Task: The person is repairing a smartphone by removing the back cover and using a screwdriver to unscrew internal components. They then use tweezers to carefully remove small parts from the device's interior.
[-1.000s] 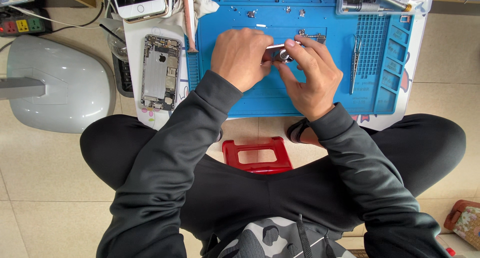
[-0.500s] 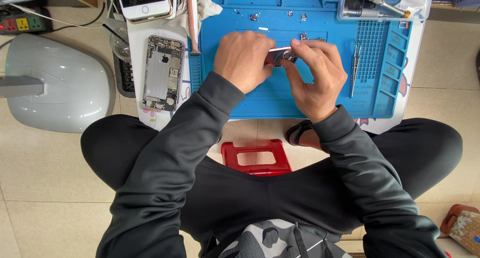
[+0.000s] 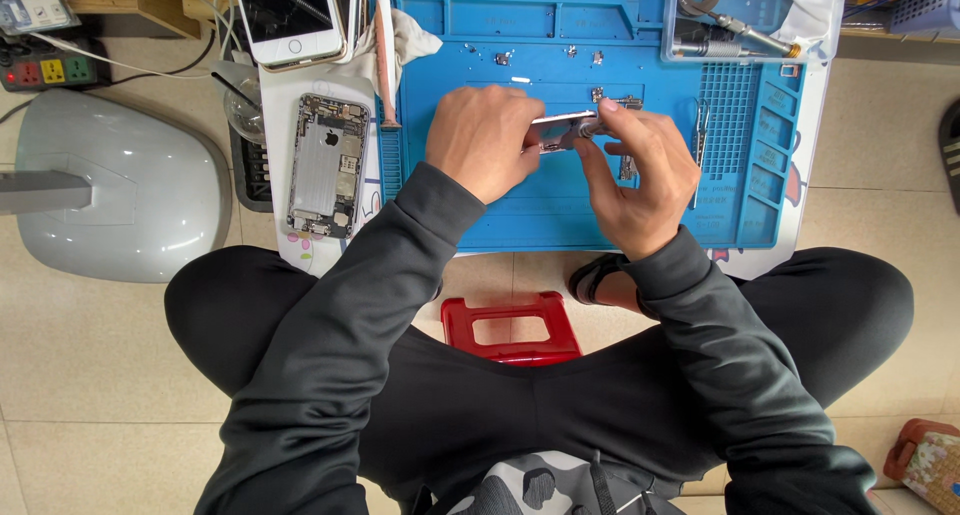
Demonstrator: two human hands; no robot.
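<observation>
Over the blue repair mat (image 3: 560, 210), the left hand (image 3: 485, 140) gripped a small silver phone part (image 3: 558, 127), while the right hand (image 3: 640, 175) pinched its other end. An opened phone housing (image 3: 328, 165) lay well left.

Phone repair workshop: blue repair mat (image 3: 520, 205), opened phone (image 3: 328, 165), screwdrivers (image 3: 735, 33).

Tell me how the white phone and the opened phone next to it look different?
The white phone lies screen-up, closed, dark glass showing; the opened phone has no screen, so metal insides show. The white phone sits farther from the person, partly cut off at the picture's edge; the opened phone shows whole. Both lie flat, left of the blue mat.
</observation>
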